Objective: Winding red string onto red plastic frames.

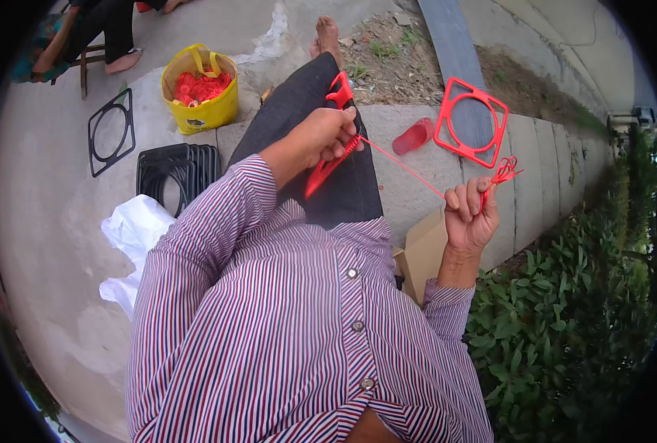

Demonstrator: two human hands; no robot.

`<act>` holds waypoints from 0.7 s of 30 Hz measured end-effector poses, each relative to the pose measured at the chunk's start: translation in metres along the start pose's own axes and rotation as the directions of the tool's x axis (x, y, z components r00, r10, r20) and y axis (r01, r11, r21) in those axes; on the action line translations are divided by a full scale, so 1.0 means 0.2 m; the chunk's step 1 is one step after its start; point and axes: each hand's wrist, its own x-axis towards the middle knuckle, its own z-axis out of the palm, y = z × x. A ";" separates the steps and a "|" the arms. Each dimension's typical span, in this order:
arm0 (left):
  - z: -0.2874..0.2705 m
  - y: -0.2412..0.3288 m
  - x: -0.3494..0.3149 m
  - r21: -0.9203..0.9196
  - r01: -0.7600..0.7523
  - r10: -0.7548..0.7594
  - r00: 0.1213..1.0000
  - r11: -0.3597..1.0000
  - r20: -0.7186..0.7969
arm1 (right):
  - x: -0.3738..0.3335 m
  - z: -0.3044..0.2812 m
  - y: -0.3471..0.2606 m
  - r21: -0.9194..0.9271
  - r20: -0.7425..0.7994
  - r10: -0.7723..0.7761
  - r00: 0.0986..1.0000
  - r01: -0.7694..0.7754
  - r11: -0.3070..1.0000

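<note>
My left hand (pixel 327 136) is closed on a red frame (pixel 340 90), seen almost edge-on above my dark trousers. Red cord (pixel 332 164) lies in close turns along one of its sides; the fingers hide part of it. A single strand (pixel 402 169) stretches taut from there to my right hand (pixel 473 214). That hand, raised at the right, pinches a looped bundle of red cord (pixel 504 173) whose ends stick out above the fingers. Beyond it, a second red square frame (pixel 443 109) with a round opening is apart from both hands.
At the left are a yellow bag (pixel 212 118) of red cord, a black frame (pixel 91 144), stacked black frames (pixel 201 159) and white plastic (pixel 136 229). A red cup (pixel 413 136) and cardboard box (pixel 424 255) are on the right, by a hedge (pixel 550 317). Another person (pixel 118 37) sits far left.
</note>
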 end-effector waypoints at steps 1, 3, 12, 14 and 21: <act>-0.01 0.02 0.00 -0.049 0.057 -0.054 0.997 0.997 0.058 | -0.09 0.01 0.00 -0.008 0.000 0.006 1.000 -0.006 1.000; -0.01 0.03 0.00 -0.086 0.114 -0.104 0.988 0.990 0.119 | -0.25 0.00 0.05 -0.289 -0.073 0.284 0.956 -0.293 0.912; -0.02 -0.04 -0.13 0.242 -0.321 0.290 0.945 0.916 0.154 | -0.05 -0.02 0.37 -0.228 -0.271 0.281 0.921 -0.345 0.911; 0.05 -0.03 -0.23 0.111 -0.288 0.221 0.886 0.951 0.408 | 0.00 0.05 0.43 -0.238 -0.308 0.295 0.904 -0.374 0.896; -0.10 0.04 -0.11 0.188 -0.578 0.598 0.798 0.794 -0.073 | 0.27 -0.09 0.43 -0.004 0.053 0.495 0.867 -0.496 0.868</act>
